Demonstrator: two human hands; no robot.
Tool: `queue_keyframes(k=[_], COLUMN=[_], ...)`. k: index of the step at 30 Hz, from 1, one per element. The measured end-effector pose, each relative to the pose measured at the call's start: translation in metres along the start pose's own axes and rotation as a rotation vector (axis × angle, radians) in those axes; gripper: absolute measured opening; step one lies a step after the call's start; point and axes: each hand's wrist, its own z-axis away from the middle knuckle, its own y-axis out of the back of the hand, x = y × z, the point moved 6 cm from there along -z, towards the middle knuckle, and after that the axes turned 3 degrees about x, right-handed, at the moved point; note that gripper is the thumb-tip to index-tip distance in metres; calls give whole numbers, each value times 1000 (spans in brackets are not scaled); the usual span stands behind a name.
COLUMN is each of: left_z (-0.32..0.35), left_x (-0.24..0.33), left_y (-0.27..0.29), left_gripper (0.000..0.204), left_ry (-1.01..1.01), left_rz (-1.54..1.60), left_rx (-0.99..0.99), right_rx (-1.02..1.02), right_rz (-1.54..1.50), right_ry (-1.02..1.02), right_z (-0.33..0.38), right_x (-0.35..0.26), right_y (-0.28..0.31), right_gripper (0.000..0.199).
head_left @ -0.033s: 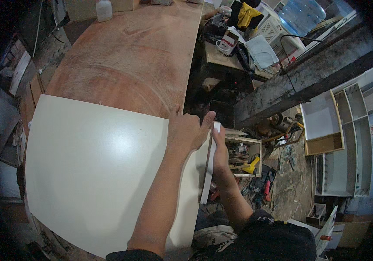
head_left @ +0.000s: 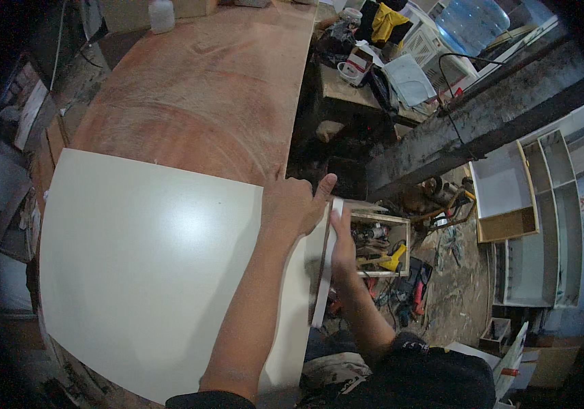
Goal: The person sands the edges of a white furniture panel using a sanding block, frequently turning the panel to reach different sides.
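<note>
A large white panel [head_left: 149,252] lies flat on a brown, dusty worktable. My left hand [head_left: 293,204] rests at the panel's far right corner, thumb spread to the right and fingers partly hidden behind the knuckles. A long, narrow white strip [head_left: 326,273] stands along the panel's right edge, with a dark gap showing between them at places. My right hand [head_left: 342,252] grips this strip from its outer side near the far end; some of its fingers are hidden.
Beyond the panel the bare tabletop [head_left: 196,95] carries streaks of dust. Right of my hands, an open box [head_left: 380,238] holds tools, including a yellow one [head_left: 395,259]. A dark beam [head_left: 469,123] slants across the right. White shelving [head_left: 537,238] stands farther right.
My right hand and the white strip have shifted slightly toward me along the panel's right edge. My left hand has stayed in place.
</note>
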Motion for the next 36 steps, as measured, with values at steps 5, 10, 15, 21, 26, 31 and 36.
queue_keyframes(k=[5, 10, 15, 21, 26, 31, 36], left_z=[5, 4, 0, 5, 7, 4, 4], left_x=[-10, -5, -1, -9, -6, -4, -10], left_y=[6, 3, -2, 4, 7, 7, 2], left_gripper=[102, 101, 101, 101, 99, 96, 96], left_ry=[-8, -21, 34, -21, -20, -12, 63], left_rz=[-36, 36, 0, -24, 58, 6, 34], left_rx=[78, 45, 4, 202, 84, 62, -13], right_rx=[36, -38, -26, 64, 43, -32, 9], right_rz=[-179, -218, -132, -150, -156, -47, 44], right_ry=[-109, -206, -124, -269, -275, -260, -345], right_z=[63, -27, 1, 38, 1, 44, 58], right_x=[1, -14, 21, 3, -33, 0, 2], right_y=[-23, -17, 9, -15, -36, -10, -13], right_gripper=[43, 42, 47, 52, 53, 59, 66])
